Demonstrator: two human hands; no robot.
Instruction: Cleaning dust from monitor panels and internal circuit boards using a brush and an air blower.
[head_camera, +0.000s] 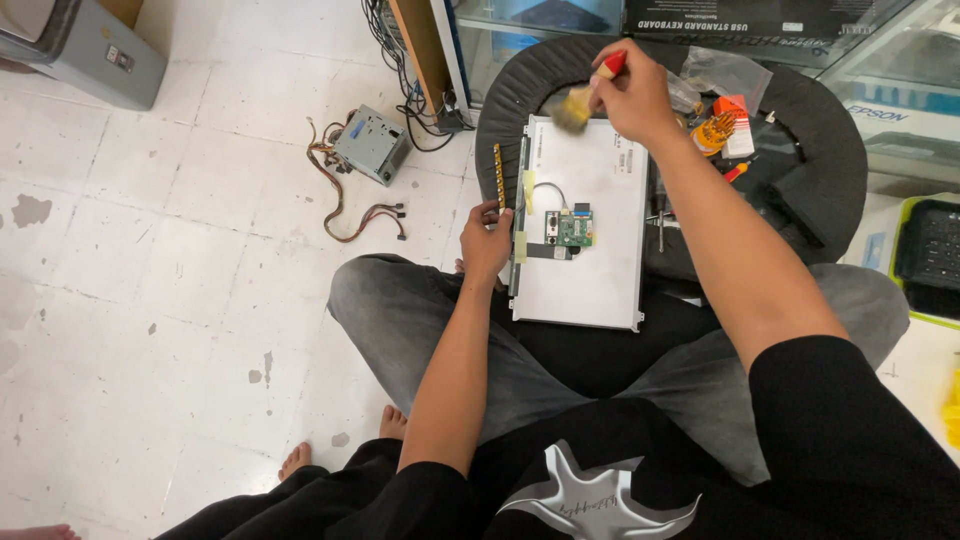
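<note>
One white display panel (585, 225) lies back side up, partly on my lap and partly on a round black stool (830, 150) in front of me. One small green circuit board (571, 229) sits near the middle of the panel, with one thin grey cable looping above it.

My right hand (632, 95) is clenched around the red handle of one paintbrush (585, 95); the pale bristles touch the panel's upper left corner. My left hand (487, 240) grips the panel's left edge, fingers curled over it, next to two strips of yellow tape (524, 215). One narrow strip with gold contacts (498, 172) stands just beside that edge.

On the stool, right of the panel, lie one set of orange-handled screwdriver bits (714, 132), one clear plastic bag (725, 72) and one screwdriver (660, 222).

On the tiled floor (180, 300) to the left rests one grey power supply unit (371, 145) with a bundle of coloured wires.
</note>
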